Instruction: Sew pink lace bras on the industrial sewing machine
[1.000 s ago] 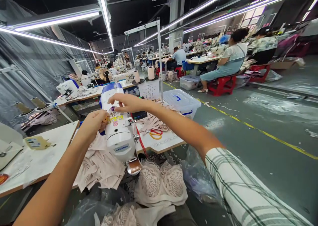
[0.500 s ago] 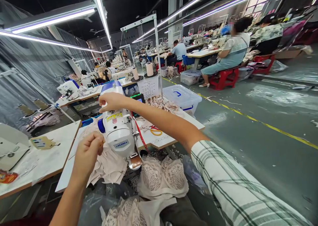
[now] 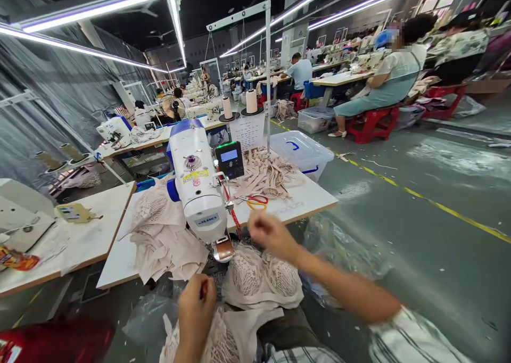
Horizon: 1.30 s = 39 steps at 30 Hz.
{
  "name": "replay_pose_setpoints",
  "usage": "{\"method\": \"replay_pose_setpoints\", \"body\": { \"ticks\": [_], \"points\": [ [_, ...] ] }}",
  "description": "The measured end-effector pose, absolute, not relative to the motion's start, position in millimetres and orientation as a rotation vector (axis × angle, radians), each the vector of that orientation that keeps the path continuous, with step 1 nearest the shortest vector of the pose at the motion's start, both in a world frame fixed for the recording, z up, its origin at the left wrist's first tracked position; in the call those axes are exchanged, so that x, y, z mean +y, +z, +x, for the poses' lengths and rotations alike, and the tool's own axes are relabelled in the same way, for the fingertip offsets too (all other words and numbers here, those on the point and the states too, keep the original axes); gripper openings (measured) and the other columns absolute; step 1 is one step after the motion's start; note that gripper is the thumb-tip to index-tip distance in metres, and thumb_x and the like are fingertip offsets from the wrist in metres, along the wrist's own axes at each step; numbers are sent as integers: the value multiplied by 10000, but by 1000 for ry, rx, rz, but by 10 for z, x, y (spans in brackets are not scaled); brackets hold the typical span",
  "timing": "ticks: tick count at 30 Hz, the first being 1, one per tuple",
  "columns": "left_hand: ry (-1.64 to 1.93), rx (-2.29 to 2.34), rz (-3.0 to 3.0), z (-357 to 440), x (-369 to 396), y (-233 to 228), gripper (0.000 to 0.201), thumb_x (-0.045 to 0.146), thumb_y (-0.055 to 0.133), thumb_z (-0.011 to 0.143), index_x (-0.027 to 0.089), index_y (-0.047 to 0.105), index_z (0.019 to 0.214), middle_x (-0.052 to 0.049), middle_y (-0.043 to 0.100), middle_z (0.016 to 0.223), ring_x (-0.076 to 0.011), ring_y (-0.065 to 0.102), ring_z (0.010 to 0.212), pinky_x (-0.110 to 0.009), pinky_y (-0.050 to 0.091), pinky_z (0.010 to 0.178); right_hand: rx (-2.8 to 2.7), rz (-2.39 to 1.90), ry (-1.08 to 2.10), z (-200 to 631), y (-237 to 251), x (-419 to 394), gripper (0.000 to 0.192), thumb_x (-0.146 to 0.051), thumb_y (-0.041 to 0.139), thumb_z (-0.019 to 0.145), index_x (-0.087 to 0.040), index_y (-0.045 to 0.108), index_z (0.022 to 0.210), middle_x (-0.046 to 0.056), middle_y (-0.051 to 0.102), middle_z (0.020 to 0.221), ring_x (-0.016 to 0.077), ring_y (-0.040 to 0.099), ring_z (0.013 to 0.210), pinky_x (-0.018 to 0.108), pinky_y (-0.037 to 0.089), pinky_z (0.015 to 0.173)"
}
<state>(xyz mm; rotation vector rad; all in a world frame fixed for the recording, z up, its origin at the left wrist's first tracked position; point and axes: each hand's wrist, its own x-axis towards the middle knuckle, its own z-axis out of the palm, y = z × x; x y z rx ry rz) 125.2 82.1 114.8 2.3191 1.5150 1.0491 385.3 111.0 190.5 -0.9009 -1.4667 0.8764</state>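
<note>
A white and blue sewing machine marked JUKI stands on the white table in front of me. My left hand, fingers curled together, hangs low in front of it over a lace-covered beige piece on my lap; whatever is pinched there is hidden. Blurred by motion, my right hand is closed above a beige lace bra lying below the needle area. I cannot make out anything in its fingers. Left of the machine lies a heap of beige bra pieces.
Scissors with orange and red handles, a control panel and a pile of beige straps lie right of the machine. Thread cones stand behind. A lidded plastic bin is beyond the table; a co-worker sits farther right.
My right hand has come down from the top of the machine, toward me and right, to above the bra. My left hand has dropped lower and slightly right. The view has shifted somewhat.
</note>
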Motion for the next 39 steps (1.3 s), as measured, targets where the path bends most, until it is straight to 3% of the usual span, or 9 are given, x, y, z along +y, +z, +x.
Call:
{"method": "replay_pose_setpoints", "body": {
  "ticks": [3,6,12,14,19,24,31,36,39],
  "points": [
    [1040,1405,2526,1492,696,949,254,299,531,984,204,598,758,23,584,624,-119,566,537,-222,375,541,-1316,-924,1498,3572,850,447,656,-765,754,690,-196,636,994,39,642,888,150,532,715,290,402,657],
    [1023,1278,2729,1721,602,789,252,265,507,996,212,569,758,8,587,652,-134,567,562,-249,356,546,-908,-939,1739,3326,362,244,612,-743,710,768,-188,630,1013,12,614,847,128,545,719,273,418,683],
    [798,1248,2704,1799,582,564,135,153,553,907,206,598,792,-25,606,724,-174,580,641,-271,371,578,-619,-936,1895,3319,338,348,511,-518,920,622,-149,689,889,-9,621,770,104,558,690,246,407,687],
    [673,1173,2492,1729,610,570,74,165,605,871,203,651,914,-37,639,809,-181,614,723,-262,423,631,-565,-877,1921,3341,302,353,460,-485,917,636,-149,707,868,0,639,792,109,568,703,253,416,701],
    [795,1199,1560,1559,666,625,348,446,502,995,205,584,1232,-27,643,856,-163,620,729,-284,514,711,-522,-964,1728,3371,232,356,426,-486,915,648,-168,751,881,-12,638,774,99,523,682,256,394,691],
    [987,1144,1011,1765,569,490,463,559,575,952,216,603,1262,-131,678,1278,-255,647,1205,-385,513,1032,-643,-932,1728,3252,244,394,402,-486,901,681,-165,766,882,-1,648,787,109,521,711,270,406,705],
    [1036,1046,870,1954,484,268,482,559,617,927,204,674,1247,-149,662,1378,-285,602,1323,-448,449,1153,-369,-783,1877,3151,165,391,467,-389,973,596,-173,652,857,-48,599,808,73,552,716,219,425,673],
    [982,1032,998,1914,521,284,507,584,597,930,201,680,1253,-143,682,1354,-279,609,1317,-451,416,1186,-272,-719,1966,3172,156,373,543,-322,986,584,-188,653,991,-42,628,891,86,616,787,237,484,762],
    [956,1058,1145,1919,534,312,528,590,547,953,189,673,1274,-150,677,1353,-287,598,1323,-463,409,1186,-272,-645,1924,3144,147,359,479,-301,965,631,-182,670,990,-17,649,942,104,637,871,254,490,859]
  ]
}}
